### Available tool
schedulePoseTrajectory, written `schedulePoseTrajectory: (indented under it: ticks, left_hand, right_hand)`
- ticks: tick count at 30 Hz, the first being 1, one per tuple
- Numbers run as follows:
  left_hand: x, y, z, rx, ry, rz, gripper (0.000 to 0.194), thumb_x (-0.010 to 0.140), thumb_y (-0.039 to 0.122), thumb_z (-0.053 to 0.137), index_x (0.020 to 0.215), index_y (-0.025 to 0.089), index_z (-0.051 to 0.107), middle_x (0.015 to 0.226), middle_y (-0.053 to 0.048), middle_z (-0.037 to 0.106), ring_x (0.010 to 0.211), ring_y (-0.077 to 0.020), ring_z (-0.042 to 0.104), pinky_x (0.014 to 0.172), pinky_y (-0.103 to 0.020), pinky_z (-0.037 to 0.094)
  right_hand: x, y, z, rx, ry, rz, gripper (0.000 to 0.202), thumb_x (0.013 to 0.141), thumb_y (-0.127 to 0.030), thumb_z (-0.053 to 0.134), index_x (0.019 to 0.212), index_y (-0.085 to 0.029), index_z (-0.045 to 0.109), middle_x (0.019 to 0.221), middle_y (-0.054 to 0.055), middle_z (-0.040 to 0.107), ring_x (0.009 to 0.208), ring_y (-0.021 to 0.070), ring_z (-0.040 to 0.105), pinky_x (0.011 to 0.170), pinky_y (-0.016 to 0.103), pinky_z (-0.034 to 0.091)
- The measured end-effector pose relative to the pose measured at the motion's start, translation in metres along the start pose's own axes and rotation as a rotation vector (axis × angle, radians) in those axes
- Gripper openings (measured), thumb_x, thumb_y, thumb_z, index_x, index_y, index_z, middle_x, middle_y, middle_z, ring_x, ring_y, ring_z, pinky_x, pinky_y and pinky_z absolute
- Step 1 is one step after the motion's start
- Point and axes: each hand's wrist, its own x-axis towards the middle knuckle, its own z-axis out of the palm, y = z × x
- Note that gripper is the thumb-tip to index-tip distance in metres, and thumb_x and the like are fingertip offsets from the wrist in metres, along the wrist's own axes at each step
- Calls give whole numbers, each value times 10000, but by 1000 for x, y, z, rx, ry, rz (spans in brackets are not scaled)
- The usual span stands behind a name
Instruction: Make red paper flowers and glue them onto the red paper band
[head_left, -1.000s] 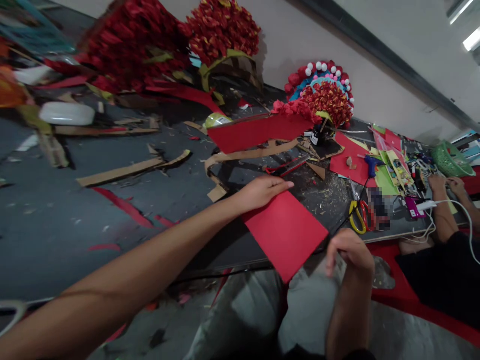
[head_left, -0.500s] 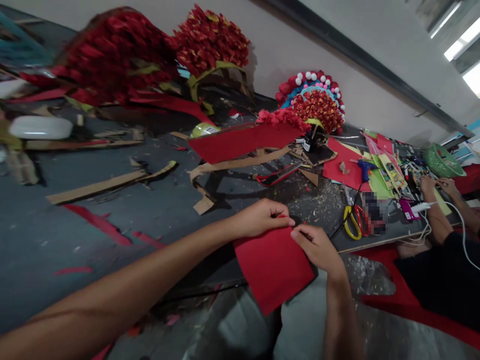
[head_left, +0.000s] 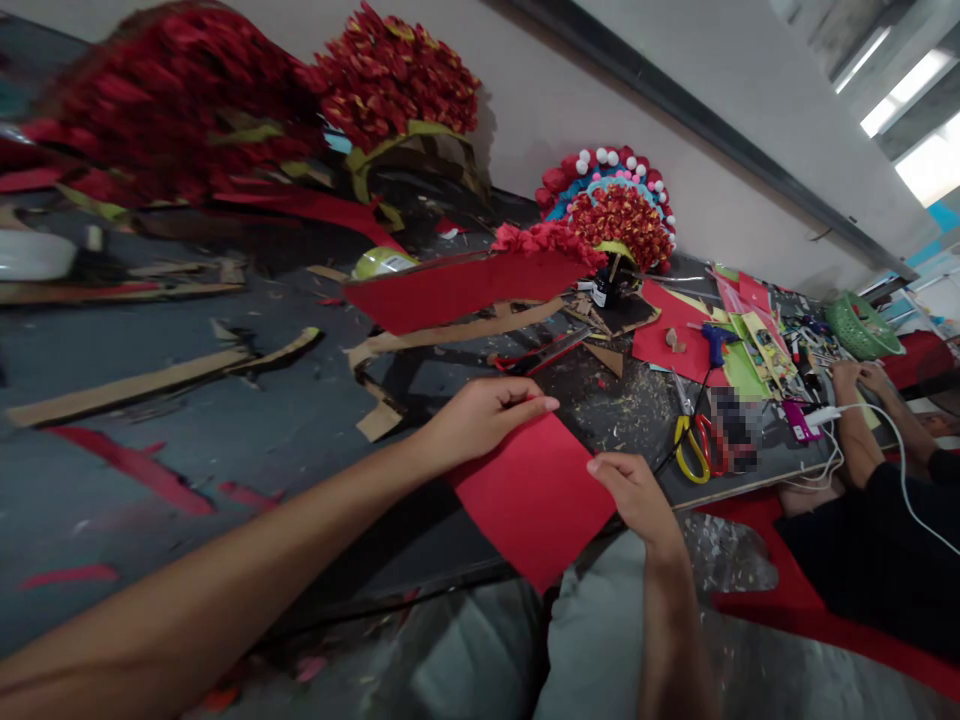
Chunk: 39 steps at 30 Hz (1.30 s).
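A square sheet of red paper point(head_left: 536, 500) is held between both hands over my lap at the table's front edge. My left hand point(head_left: 491, 418) pinches its upper left side, thumb on top. At the right side, my right hand point(head_left: 636, 498) grips the edge between thumb and fingers; some fingertips are hidden behind the sheet. Beyond the hands lies a bent cardboard strip point(head_left: 450, 332). Behind that strip stands a long red piece point(head_left: 465, 285) with crinkled red petals along its top.
Scissors with yellow and red handles point(head_left: 691, 450), a blue glue gun point(head_left: 718, 342) and a purple power adapter point(head_left: 802, 420) lie to the right. Petal-covered red headpieces point(head_left: 397, 85) stand at the back. Cardboard scraps point(head_left: 135, 385) lie left. A co-worker's hands point(head_left: 847, 375) are at far right.
My hands have moved apart along the paper's upper edge, and the sheet now lies flatter and more spread between them. The view has shifted slightly to the right.
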Motion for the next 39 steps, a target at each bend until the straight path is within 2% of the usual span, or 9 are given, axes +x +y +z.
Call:
schedulePoseTrajectory:
  ticks: [7, 10, 14, 17, 20, 23, 27, 33, 39]
  left_hand:
    - [2, 2, -5, -58, 178, -47, 446, 763, 593, 509, 671, 160, 565, 591, 22, 516, 568, -115, 455, 503, -192, 335]
    - [3, 4, -5, -192, 92, -77, 476, 721, 632, 543, 744, 157, 573, 664, 3, 567, 593, -125, 488, 519, -199, 371]
    - [3, 3, -2, -251, 10, -104, 516, 725, 674, 500, 774, 164, 554, 670, 7, 562, 585, -125, 483, 512, -202, 380]
    - [3, 4, -1, -172, 72, -53, 465, 769, 620, 463, 784, 165, 557, 689, 7, 564, 609, -126, 479, 536, -206, 384]
    - [3, 6, -3, -70, 206, -18, 382, 807, 528, 439, 767, 165, 555, 653, 13, 530, 592, -119, 448, 533, -207, 367]
    - [3, 7, -6, -43, 299, -17, 331, 816, 468, 433, 773, 164, 556, 624, 16, 499, 558, -113, 412, 499, -208, 340]
    - [3, 4, -5, -102, 296, -25, 310, 818, 449, 452, 810, 157, 556, 605, 21, 481, 537, -108, 409, 478, -203, 331]
    - [4, -1, -2, -151, 323, 43, 475, 812, 361, 495, 1232, 144, 445, 911, -45, 594, 700, -131, 540, 603, -223, 438]
    - [8, -4, -5, -61, 371, 26, 396, 828, 311, 403, 1159, 146, 544, 1083, -87, 616, 1010, -189, 558, 879, -299, 455]
  right_hand:
    - [7, 21, -18, 258, 395, 57, 311, 646, -472, 649, 583, -182, 558, 505, -58, 460, 469, 85, 371, 453, 224, 288]
    - [8, 23, -19, 362, 552, 32, 310, 622, -469, 670, 597, -188, 539, 505, -69, 449, 455, 79, 363, 413, 215, 265]
    - [10, 22, -18, 416, 711, -73, 326, 611, -470, 682, 607, -191, 512, 574, -45, 526, 544, 95, 462, 492, 216, 381]
    - [8, 21, -17, 433, 621, -73, 349, 638, -512, 668, 643, -196, 520, 569, -42, 536, 496, 90, 459, 439, 211, 371]
    - [5, 21, -16, 397, 362, -22, 359, 661, -536, 660, 712, -194, 563, 511, -58, 506, 400, 76, 412, 355, 200, 316]
    - [1, 19, -15, 259, 178, -2, 342, 694, -514, 655, 742, -180, 601, 478, -57, 513, 384, 75, 445, 370, 193, 363]
    - [0, 18, -13, 191, 193, -25, 346, 759, -510, 593, 735, -167, 623, 474, -36, 542, 404, 85, 498, 368, 179, 364]
    - [3, 18, -16, 217, 204, -50, 300, 759, -462, 599, 844, -177, 636, 570, -15, 602, 458, 94, 543, 385, 179, 374]
    - [2, 19, -22, 306, 77, -77, 356, 679, -378, 692, 983, -203, 633, 747, 22, 669, 572, 127, 616, 407, 184, 404]
